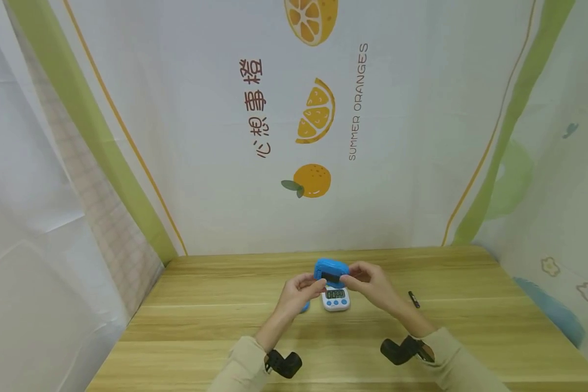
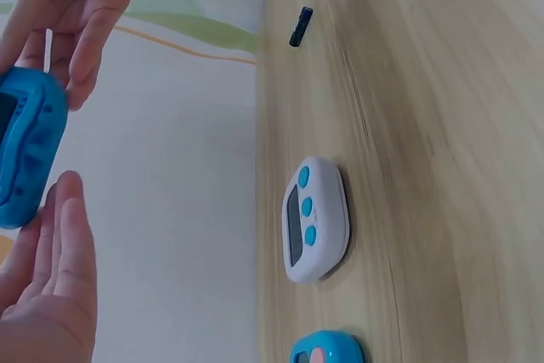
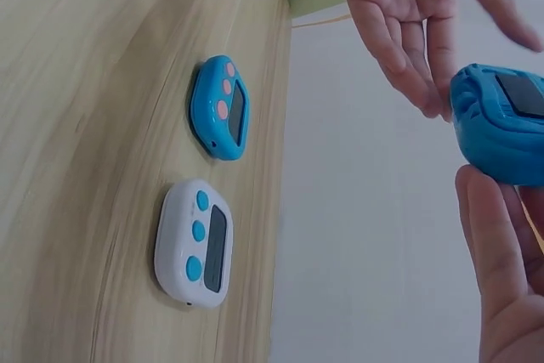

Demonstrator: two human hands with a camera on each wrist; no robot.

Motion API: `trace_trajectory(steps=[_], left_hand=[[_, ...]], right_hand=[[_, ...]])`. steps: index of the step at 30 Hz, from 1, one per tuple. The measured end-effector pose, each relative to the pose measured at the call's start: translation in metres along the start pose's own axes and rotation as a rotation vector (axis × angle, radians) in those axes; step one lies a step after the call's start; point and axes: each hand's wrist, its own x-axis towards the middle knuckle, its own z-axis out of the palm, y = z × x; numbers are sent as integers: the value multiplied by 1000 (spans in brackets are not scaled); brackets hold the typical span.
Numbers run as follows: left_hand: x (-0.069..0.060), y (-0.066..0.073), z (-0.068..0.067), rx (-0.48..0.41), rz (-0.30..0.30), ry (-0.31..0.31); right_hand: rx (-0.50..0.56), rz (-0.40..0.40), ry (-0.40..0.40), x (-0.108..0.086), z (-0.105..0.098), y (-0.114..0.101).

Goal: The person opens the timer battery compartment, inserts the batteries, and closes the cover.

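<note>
- A blue device is held up off the worktop, between a person's two hands, in front of a white cloth backdrop.
- The right hand has its grip clamped on one end of the device, thumb to the front; the left hand touches the other end with extended fingers, its grip apart.
- Below, on the pale, streaked wood grain, a white timer (its display showing zeros) lies near a blue timer with pink buttons.
- A small dark stick lies well off to the right.
- Printed oranges and the words "SUMMER ORANGES" run up the backdrop, framed by green bands and orange lines.
- White fabric hangs at left; a flower-patterned cloth hangs at right.
</note>
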Motion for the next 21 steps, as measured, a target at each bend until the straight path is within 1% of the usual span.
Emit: trace_trajectory(steps=[3, 5, 10, 15, 16, 18, 21], left_hand=[[0, -2, 4, -41, 27, 44], [0, -3, 7, -78, 31, 77], [-1, -6, 11, -161, 3, 142], [-2, -10, 12, -215, -12, 168], [-3, -10, 11, -222, -14, 170], [-3, -12, 10, -233, -16, 171], [-5, -12, 8, -217, -16, 167]], right_hand=[[54, 36, 3, 2, 2, -1], [79, 48, 11, 3, 4, -1], [89, 55, 34, 4, 9, -1], [95, 81, 19, 4, 12, 1], [90, 81, 11, 4, 11, 2], [47, 62, -1, 5, 10, 3], [-41, -8, -13, 8, 7, 3]])
